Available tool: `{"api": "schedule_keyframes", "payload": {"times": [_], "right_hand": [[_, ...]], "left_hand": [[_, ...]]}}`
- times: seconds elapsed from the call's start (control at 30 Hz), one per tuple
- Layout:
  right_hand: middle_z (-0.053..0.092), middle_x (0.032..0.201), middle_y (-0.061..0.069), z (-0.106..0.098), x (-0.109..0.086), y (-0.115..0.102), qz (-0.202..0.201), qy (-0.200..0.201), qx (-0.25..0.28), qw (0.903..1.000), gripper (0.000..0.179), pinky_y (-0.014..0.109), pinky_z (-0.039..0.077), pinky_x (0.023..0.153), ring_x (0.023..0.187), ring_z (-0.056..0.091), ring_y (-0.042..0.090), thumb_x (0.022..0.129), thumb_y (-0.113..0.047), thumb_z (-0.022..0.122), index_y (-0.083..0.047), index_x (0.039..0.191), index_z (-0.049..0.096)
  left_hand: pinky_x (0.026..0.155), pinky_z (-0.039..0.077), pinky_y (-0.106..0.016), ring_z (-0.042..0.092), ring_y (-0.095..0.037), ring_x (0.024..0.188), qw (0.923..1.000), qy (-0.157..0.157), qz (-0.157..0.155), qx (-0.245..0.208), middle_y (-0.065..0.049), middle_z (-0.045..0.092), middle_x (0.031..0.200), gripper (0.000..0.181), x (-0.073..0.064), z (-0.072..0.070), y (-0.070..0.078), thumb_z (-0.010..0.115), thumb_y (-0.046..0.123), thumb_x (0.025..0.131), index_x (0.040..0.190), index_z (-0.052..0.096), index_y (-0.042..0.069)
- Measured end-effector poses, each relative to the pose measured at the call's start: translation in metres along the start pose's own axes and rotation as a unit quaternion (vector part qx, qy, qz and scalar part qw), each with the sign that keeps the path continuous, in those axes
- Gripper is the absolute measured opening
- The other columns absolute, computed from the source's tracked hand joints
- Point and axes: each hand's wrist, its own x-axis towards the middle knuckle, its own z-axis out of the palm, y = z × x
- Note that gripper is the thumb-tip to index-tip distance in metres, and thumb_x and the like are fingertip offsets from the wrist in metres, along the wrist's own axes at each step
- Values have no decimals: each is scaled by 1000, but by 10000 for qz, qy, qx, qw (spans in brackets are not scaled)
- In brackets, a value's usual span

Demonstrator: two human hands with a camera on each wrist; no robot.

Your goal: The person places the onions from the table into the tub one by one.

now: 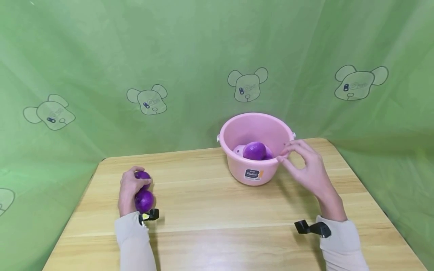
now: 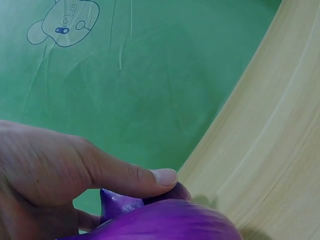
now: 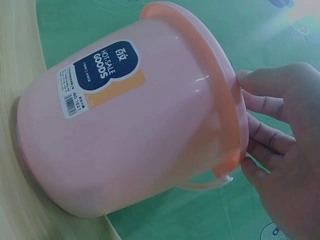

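Two purple onions stand one behind the other at the table's left. My left hand (image 1: 131, 184) grips the farther onion (image 1: 143, 180), thumb across its side, palm hidden. The nearer onion (image 1: 144, 201) sits by the wrist; a large onion (image 2: 170, 222) fills the bottom of the left wrist view. A pink bucket (image 3: 135, 120) stands upright at the back right of the table. At its right rim my right hand (image 1: 310, 167) pinches the edge, with thumb and fingertips at the lip in the right wrist view. Inside the bucket, a purple onion (image 1: 254, 151) lies on top of other things.
The wooden table (image 1: 210, 210) meets a green curtain (image 1: 190, 75) with printed mouse heads behind and at both sides. A white handle (image 3: 205, 184) hangs at the bucket's side. Dark camera mounts sit on both wrists.
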Motion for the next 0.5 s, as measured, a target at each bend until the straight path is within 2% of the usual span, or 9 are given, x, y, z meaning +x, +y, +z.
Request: {"api": "schedule_keyframes", "payload": {"times": [0.13,0.27,0.5], "right_hand": [[68,114,6,0,0,0,35,-16,32,10000,19,51,40,114,116,55,4,82,2,83,-10,94,72],[67,114,1,0,0,3,61,-45,-24,10000,19,53,40,114,117,54,3,83,1,82,-10,95,72],[67,114,1,0,0,4,73,-48,21,10000,17,57,39,113,117,54,2,84,0,81,-10,94,71]], "left_hand": [[104,38,-76,39,-61,131,10000,-63,8,45,-40,34,145,64,0,1,-1,76,10,87,144,48,3],[104,39,-74,41,-61,130,9999,-52,112,40,-40,35,144,65,1,2,-3,76,8,86,144,48,2],[105,39,-74,41,-60,129,9997,62,227,-14,-40,34,143,65,0,1,-2,76,6,85,144,49,1]]}}
